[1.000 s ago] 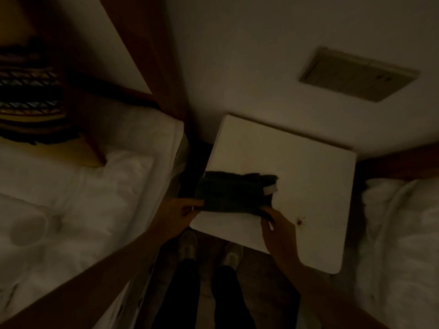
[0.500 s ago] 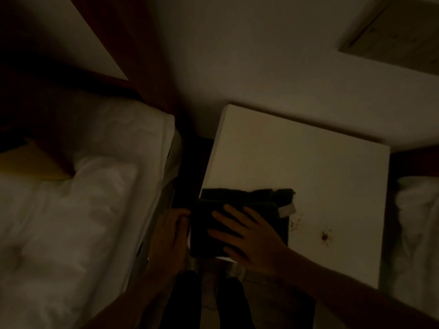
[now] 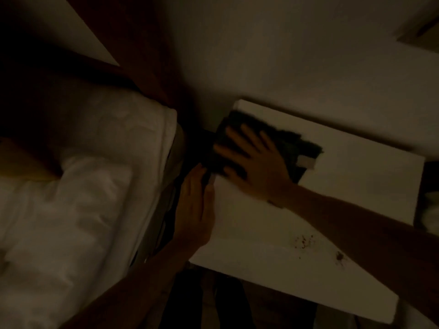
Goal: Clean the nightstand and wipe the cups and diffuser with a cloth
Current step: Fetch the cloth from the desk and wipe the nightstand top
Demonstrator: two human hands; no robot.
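Nightstand (image 3: 332, 191), cloth (image 3: 294, 148) under right hand (image 3: 256, 162)

Right hand (image 3: 255, 162): palm down, fingers straight and spread, pointing up-left; flat on the cloth (image 3: 292, 143). Right forearm: bare, runs in from the lower right edge, wrist straight. Left hand (image 3: 196, 205): fingers straight and held together, pointing up; laid along the left edge of the worktop (image 3: 332, 186), fingertips near the cloth's lower corner. Left forearm: bare, enters from the bottom left. Both hands blurred and dim; thumbs hard to make out.
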